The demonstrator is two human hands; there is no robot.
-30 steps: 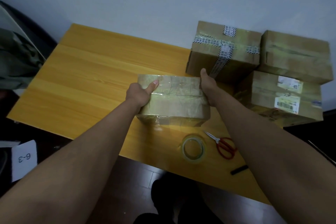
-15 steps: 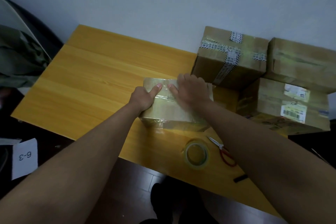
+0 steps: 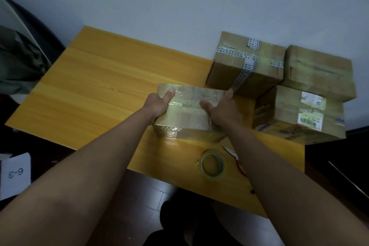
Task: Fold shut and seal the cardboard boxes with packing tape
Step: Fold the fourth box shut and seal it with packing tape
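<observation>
one box (image 3: 191, 112) btwn my hands, already taped over w/ clear tape. left hand (image 3: 157, 105) grips its side, right hand (image 3: 223, 110) pressing flat on top. tape roll (image 3: 212, 165) near my right wrist; sealing looks abt done.

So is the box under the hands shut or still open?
Shut: the box has its top flat with glossy tape across it; both hands, left hand and right hand, rest on it.
</observation>
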